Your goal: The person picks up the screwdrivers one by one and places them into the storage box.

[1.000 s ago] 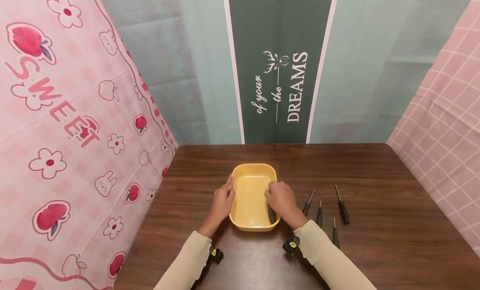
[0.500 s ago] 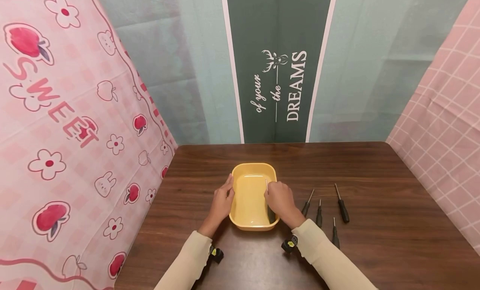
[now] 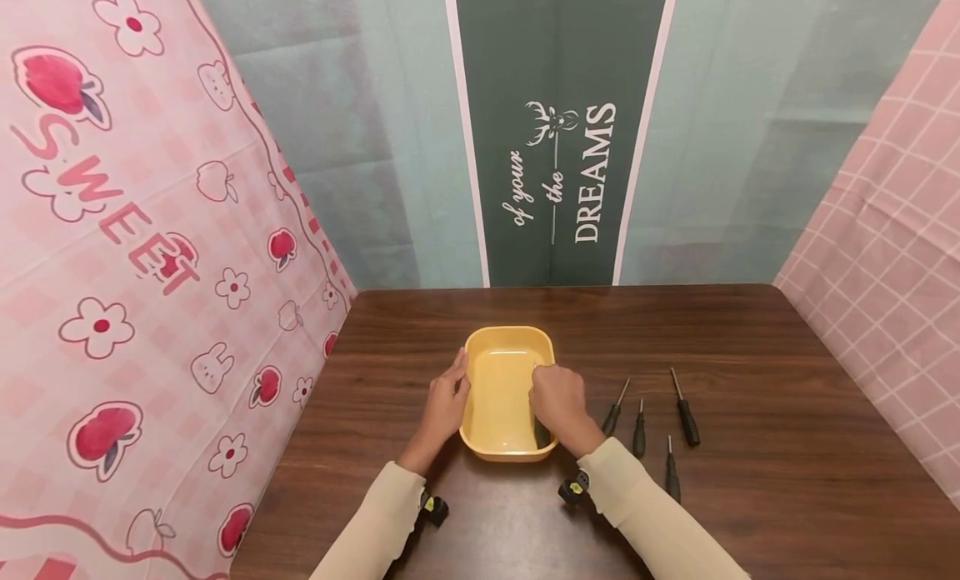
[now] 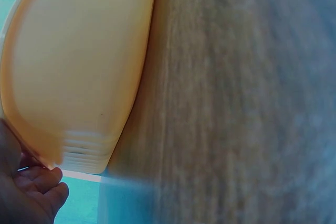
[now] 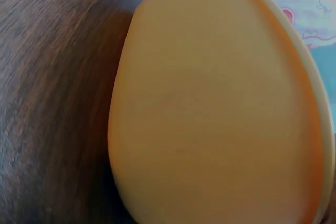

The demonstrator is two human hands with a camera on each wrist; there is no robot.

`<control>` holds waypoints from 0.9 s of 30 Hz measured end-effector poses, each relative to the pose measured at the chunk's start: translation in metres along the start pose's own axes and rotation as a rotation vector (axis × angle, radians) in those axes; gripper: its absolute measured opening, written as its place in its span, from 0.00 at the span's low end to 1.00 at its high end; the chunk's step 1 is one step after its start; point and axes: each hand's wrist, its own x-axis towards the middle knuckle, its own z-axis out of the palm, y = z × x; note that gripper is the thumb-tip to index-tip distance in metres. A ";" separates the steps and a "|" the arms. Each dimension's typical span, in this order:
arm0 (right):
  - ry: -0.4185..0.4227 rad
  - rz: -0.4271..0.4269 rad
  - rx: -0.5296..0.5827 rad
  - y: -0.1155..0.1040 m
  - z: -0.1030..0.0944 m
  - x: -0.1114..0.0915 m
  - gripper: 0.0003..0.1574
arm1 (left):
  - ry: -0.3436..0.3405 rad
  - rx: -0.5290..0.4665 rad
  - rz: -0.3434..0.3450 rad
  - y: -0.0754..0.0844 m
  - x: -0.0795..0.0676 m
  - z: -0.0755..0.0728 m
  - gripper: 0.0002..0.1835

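Observation:
In the head view a yellow plastic container (image 3: 498,397) stands upright on the table. My left hand (image 3: 447,397) holds its left side, with the index finger along the outer wall and the thumb at the rim. In the left wrist view, curled fingertips (image 4: 55,182) show by the container's far end. My right hand (image 3: 558,403) reaches over the right rim and grips a screwdriver (image 3: 542,435) inside the container. The black handle shows below the fist and a bit of the metal tip above it; the middle is hidden. In the right wrist view, the container's outer wall (image 5: 210,103) hides that hand.
Several black-handled screwdrivers lie on the dark wood table (image 3: 390,355) to the right: one (image 3: 615,409) close to my right wrist, others (image 3: 639,430) (image 3: 671,472) nearby, and another screwdriver (image 3: 685,413) farther right. Printed cloths (image 3: 555,147) hang behind and on both sides.
My right hand has shifted slightly in the container, and less of the screwdriver's shaft shows above the fist. The left hand and container have stayed put.

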 end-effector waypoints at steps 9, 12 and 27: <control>0.075 -0.024 -0.059 -0.004 0.000 -0.004 0.16 | 0.006 -0.015 0.015 0.001 0.001 -0.001 0.22; 0.075 -0.019 -0.074 -0.006 0.000 -0.005 0.17 | 0.003 -0.022 0.011 0.001 0.000 -0.002 0.22; 0.056 -0.023 -0.106 -0.012 -0.002 -0.008 0.15 | 0.011 -0.047 0.005 0.000 -0.002 -0.003 0.21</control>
